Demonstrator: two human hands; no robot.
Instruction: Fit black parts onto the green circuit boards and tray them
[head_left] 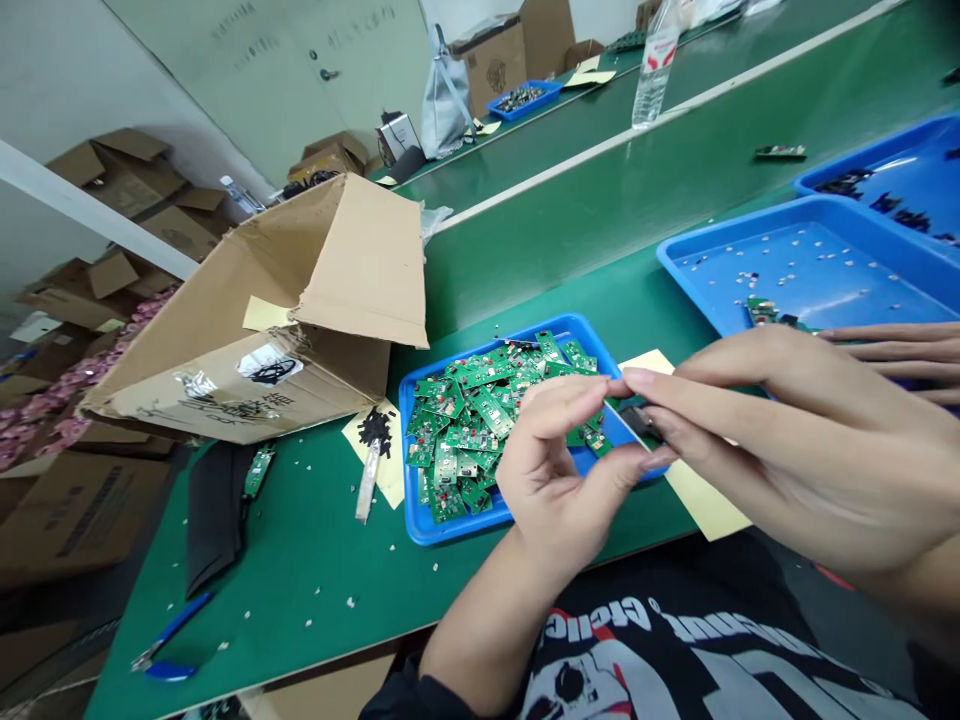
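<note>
Above the right end of a blue tray (pixel 418 505), I hold a small circuit board (pixel 628 418) tilted nearly edge-on between both hands. My left hand (pixel 551 465) is closed, thumb and index finger gripping the board's ends. From the right, my right hand (pixel 780 425) has its fingertips pinched at the board, beside a dark part (pixel 646 424) on its face. Whether that part is fixed to the board is hidden by the fingers. Many green circuit boards (pixel 480 410) lie heaped in the tray under my left hand. Yellow paper (pixel 701 495) lies below my right hand.
Another person's hand (pixel 907 350) is close on the right, by a blue tray (pixel 825 250) with small white bits. An open cardboard box (pixel 247 310) stands left. Black pieces (pixel 375 430) on paper, black foam (pixel 214 510) and blue-handled cutters (pixel 171 635) lie on the green table.
</note>
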